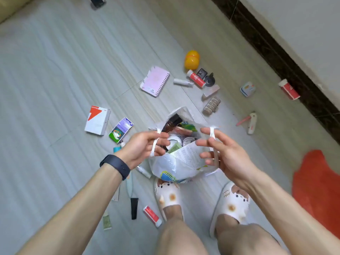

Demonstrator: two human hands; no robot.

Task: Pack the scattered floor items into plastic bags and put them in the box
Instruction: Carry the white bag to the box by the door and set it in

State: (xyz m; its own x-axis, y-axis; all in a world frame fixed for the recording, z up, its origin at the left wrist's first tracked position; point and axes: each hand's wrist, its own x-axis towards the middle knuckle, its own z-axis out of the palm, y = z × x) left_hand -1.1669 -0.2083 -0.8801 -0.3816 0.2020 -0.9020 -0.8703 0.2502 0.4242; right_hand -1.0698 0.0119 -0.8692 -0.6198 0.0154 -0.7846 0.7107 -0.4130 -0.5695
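Left hand (145, 146) has its fingers curled through one handle of the plastic bag (171, 166). Right hand (220, 150) is loosely spread, with the other handle looped over its fingers. The bag's just in front of the slippers (170, 196), stuffed with a brown bottle (172, 124), jars (188, 140) and a leaflet (187, 153).

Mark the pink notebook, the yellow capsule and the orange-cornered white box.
pink notebook (155, 81), head view, middle of its cover.
yellow capsule (191, 59), head view, centre of its shell.
white box (97, 120), head view, middle of its top face.
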